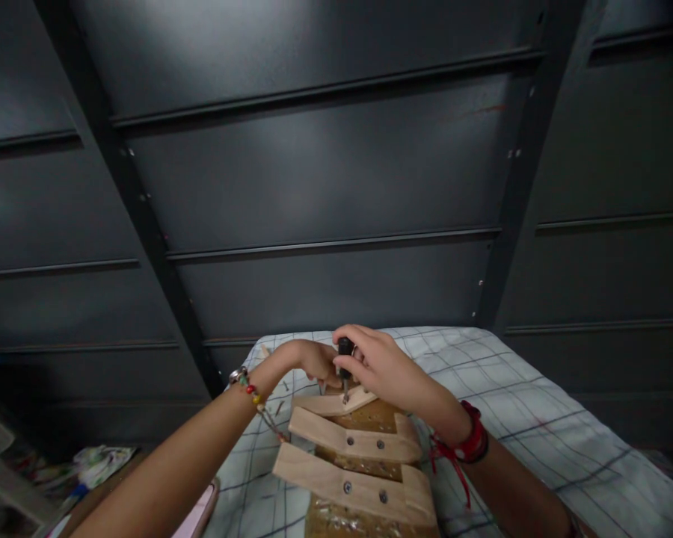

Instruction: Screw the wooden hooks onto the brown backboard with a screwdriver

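Observation:
My right hand (pixel 377 366) is closed round a short black-handled screwdriver (pixel 345 359). Its tip stands on the topmost of three pale wooden slats (pixel 336 404). The slats are screwed across a brown board (pixel 370 523) that lies on a checked cloth (pixel 516 418). Beside the screwdriver, my left hand (pixel 312 360) curls its fingers at the top slat's far end; what it pinches is hidden. Beaded bracelets sit on my left wrist, and a red cord band is on the right one.
A dark panelled wall with slanted metal posts (pixel 146 224) fills the background just behind the cloth-covered surface. Loose small screws (pixel 280 407) lie on the cloth near my left wrist. Cluttered papers (pixel 98 459) lie low at the left. A pink object (pixel 199 515) sits at the bottom edge.

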`<act>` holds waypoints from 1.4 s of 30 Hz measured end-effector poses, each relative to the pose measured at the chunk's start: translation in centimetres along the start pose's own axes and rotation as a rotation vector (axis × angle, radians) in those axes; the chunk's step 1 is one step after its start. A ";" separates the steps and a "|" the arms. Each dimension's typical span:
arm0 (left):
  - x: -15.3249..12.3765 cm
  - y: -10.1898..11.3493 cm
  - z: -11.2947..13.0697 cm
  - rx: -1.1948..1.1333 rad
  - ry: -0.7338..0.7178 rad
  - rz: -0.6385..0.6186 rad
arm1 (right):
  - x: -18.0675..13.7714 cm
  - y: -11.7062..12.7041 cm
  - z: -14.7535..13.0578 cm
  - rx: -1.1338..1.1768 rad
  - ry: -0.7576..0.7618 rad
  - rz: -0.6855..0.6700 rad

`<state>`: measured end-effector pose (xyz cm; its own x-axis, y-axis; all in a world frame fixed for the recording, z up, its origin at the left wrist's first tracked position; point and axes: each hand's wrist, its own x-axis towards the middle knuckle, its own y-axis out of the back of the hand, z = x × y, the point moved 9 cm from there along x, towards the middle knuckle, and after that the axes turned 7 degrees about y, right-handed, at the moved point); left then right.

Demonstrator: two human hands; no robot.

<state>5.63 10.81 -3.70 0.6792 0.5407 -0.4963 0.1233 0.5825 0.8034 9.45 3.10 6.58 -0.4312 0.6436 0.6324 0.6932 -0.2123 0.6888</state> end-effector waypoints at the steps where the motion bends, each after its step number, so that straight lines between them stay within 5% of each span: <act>1: -0.8 -0.4 -0.3 0.012 0.014 -0.032 | 0.0 0.1 0.1 -0.003 -0.007 -0.002; 6: -3.2 -0.8 -0.1 0.035 0.033 0.020 | -0.1 -0.1 0.2 -0.003 -0.005 -0.006; 26: -3.1 -0.4 0.1 0.003 0.058 0.078 | 0.0 -0.2 -0.3 -0.048 0.029 -0.008; 37: -3.1 1.5 -0.7 -0.089 0.099 0.336 | -0.2 0.1 0.5 0.003 -0.011 0.020; 42: -3.7 1.2 -1.7 -0.129 0.106 0.331 | -0.1 0.1 0.9 -0.002 -0.026 0.018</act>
<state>1.99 10.53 -1.44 0.5878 0.7682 -0.2535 -0.1872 0.4340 0.8812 10.13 3.65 6.26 -0.4032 0.6587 0.6353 0.6995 -0.2257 0.6780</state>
